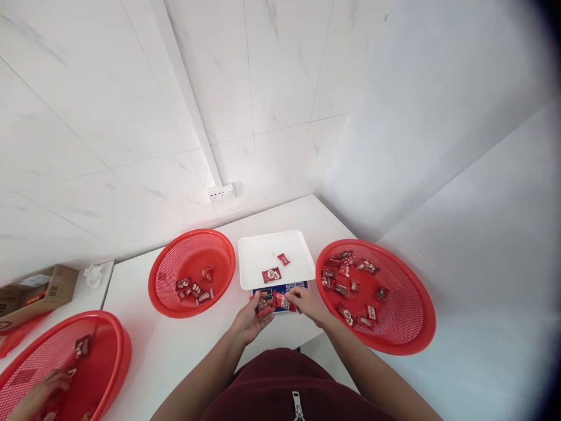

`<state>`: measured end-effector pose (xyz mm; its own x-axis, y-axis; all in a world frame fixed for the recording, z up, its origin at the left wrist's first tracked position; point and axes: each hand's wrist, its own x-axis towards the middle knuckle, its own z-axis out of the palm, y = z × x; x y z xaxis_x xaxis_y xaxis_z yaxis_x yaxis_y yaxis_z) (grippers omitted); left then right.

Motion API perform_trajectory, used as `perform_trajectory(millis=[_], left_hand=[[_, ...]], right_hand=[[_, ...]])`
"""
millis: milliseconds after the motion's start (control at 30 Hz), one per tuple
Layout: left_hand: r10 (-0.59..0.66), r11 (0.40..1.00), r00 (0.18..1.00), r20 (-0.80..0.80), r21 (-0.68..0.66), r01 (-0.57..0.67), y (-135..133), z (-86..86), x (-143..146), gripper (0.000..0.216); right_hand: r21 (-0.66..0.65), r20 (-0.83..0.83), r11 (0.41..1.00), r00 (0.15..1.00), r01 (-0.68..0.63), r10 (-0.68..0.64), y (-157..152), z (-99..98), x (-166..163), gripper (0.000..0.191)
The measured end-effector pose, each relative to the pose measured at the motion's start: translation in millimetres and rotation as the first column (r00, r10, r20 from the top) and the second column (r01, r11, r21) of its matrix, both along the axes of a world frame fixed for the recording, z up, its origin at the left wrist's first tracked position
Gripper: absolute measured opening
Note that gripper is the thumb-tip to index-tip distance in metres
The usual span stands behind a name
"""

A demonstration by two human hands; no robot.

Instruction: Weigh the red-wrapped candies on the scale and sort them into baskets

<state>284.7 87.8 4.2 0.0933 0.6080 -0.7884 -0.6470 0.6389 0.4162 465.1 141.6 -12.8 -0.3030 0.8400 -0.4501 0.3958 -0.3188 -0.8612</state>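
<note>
My left hand [249, 318] is closed around several small red candy packets [264, 307] just in front of a scale. My right hand [307, 305] pinches another red packet [283, 301] next to them. The scale's white tray [263, 251] carries two red packets, a larger one [271, 274] and a smaller one [283, 259]. Its blue front panel [284, 287] shows below the tray, partly hidden by my hands.
A red mesh basket [193, 245] with several packets lies left of the scale; a bigger one [407, 310] with several packets lies right. At lower left another person's hand [39, 394] reaches into a third red basket [109, 339]. A cardboard box [39, 289] and a wall socket [220, 192] are behind.
</note>
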Motion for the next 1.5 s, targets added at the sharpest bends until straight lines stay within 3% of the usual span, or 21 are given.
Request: perform_trajectory(millis=[133,200,267,333,433,500,567,667,767,867,933,1000,1100,1167,1267,1300,1333,1400,1500], left_hand=[[-0.004,1.0,1.0,-0.013,-0.008,0.004,-1.9,-0.3,-7.6,0.023],[-0.054,0.998,0.998,-0.035,0.009,0.055,-5.4,0.4,-7.2,0.019],[-0.129,0.99,0.987,-0.101,0.053,0.134,-10.0,0.6,-4.5,0.018],[-0.236,0.958,0.951,-0.2,0.118,0.263,-14.9,0.4,-1.4,0.023],[-0.456,0.836,0.836,-0.303,0.174,0.52,-21.1,0.1,1.9,0.033],[-0.564,0.748,0.752,-0.342,0.175,0.64,-23.8,0.3,3.1,0.035],[-0.585,0.72,0.713,-0.386,0.159,0.676,-25.3,0.3,3.7,0.034],[-0.517,0.771,0.75,-0.413,0.157,0.618,-25.8,-0.4,2.0,0.033],[-0.409,0.846,0.809,-0.423,0.156,0.51,-24.8,-0.9,-3.7,0.036],[-0.358,0.877,0.807,-0.471,0.128,0.464,-24.7,0.1,-10.7,0.038],[-0.365,0.876,0.804,-0.469,0.118,0.467,-26.0,1.0,-13.6,0.037],[-0.376,0.876,0.804,-0.461,0.105,0.47,-28.5,1.0,-14.7,0.037],[-0.397,0.867,0.784,-0.478,0.084,0.491,-33.2,-1.6,-14.8,0.037],[-0.418,0.855,0.763,-0.493,0.072,0.514,-36.2,-5.1,-15.9,0.037],[-0.441,0.84,0.74,-0.508,0.057,0.54,-39.7,-11.8,-20.4,0.041],[-0.443,0.839,0.735,-0.514,0.05,0.541,-40.6,-14.0,-22.4,0.042],[-0.445,0.84,0.731,-0.517,0.042,0.541,-41.4,-16.1,-24.3,0.044],[-0.448,0.84,0.727,-0.52,0.032,0.541,-42.6,-19.7,-27.2,0.048],[-0.451,0.84,0.719,-0.528,0.021,0.542,-42.9,-23.6,-28.0,0.052]], right_hand=[[-0.025,-0.067,0.968,0.965,0.251,-0.252,18.2,-0.2,6.4,0.023],[0.052,-0.013,0.957,0.958,0.285,-0.285,22.8,1.3,5.4,0.028],[0.145,0.069,0.968,0.974,0.204,-0.215,19.9,4.4,0.8,0.034],[0.169,0.088,0.986,0.996,0.011,-0.026,9.9,8.7,-7.1,0.036],[0.158,0.045,0.94,0.953,-0.303,0.3,-9.3,15.4,-20.4,0.028],[0.17,0.095,0.9,0.916,-0.401,0.39,-18.1,17.9,-26.3,0.017],[0.172,0.154,0.895,0.909,-0.412,0.389,-21.2,17.3,-27.8,0.009],[0.111,0.101,0.932,0.937,-0.345,0.335,-16.4,11.9,-23.2,0.013],[0.034,-0.031,0.995,0.995,-0.09,0.091,-5.1,7.8,-18.5,0.022],[-0.082,-0.228,0.975,0.949,0.204,-0.218,7.5,10.9,-19.2,0.025],[-0.146,-0.326,0.957,0.901,0.251,-0.286,14.0,14.9,-20.4,0.023],[-0.129,-0.335,0.959,0.899,0.252,-0.282,18.1,16.3,-18.3,0.023],[0.035,-0.204,0.952,0.935,0.304,-0.29,21.9,7.3,-0.8,0.024],[0.213,-0.071,0.909,0.934,0.357,-0.35,24.5,-5.6,23.2,0.027],[0.468,0.14,0.804,0.868,0.366,-0.477,26.4,-28.5,73.7,0.031],[0.489,0.246,0.809,0.838,0.326,-0.487,25.3,-35.5,91.9,0.032],[0.461,0.365,0.845,0.809,0.273,-0.46,23.0,-41.9,109.3,0.034],[0.285,0.557,0.941,0.768,0.183,-0.318,15.1,-52.3,138.9,0.041],[0.088,0.614,0.987,0.773,0.135,-0.16,1.0,-63.5,163.5,0.042]])
